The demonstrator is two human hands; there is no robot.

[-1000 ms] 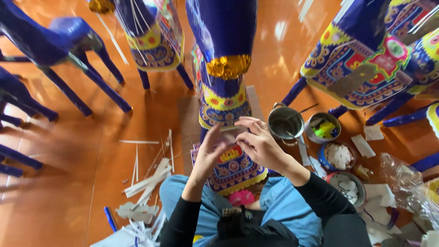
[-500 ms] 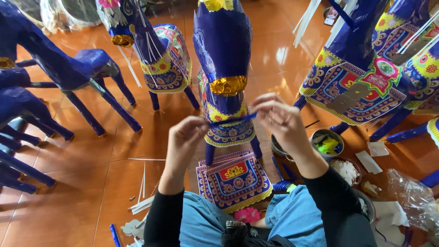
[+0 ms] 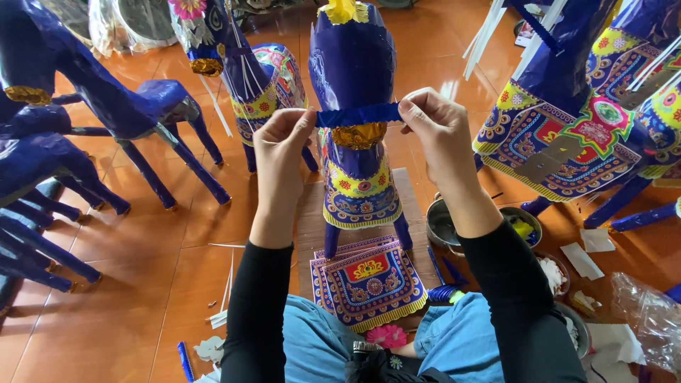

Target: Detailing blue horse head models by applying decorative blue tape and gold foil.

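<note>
A blue paper horse figure (image 3: 352,64) stands in front of me with a gold foil band (image 3: 359,135) on its neck and a patterned cloth below. My left hand (image 3: 281,145) and my right hand (image 3: 434,128) each pinch one end of a blue paper strip (image 3: 358,114). The strip is stretched flat across the horse's neck, just above the gold band. Both arms wear black sleeves.
More blue paper horses stand at left (image 3: 106,92), behind (image 3: 241,64) and at right (image 3: 574,106). Patterned paper sheets (image 3: 367,280) lie before my knees. Metal bowls (image 3: 441,223) with scraps sit at the right, white strips (image 3: 223,305) at the left, on an orange tiled floor.
Both hands rose from near my lap to the horse's neck, taking up the blue strip and pulling it taut and wide across the neck. The camera tilted up.
</note>
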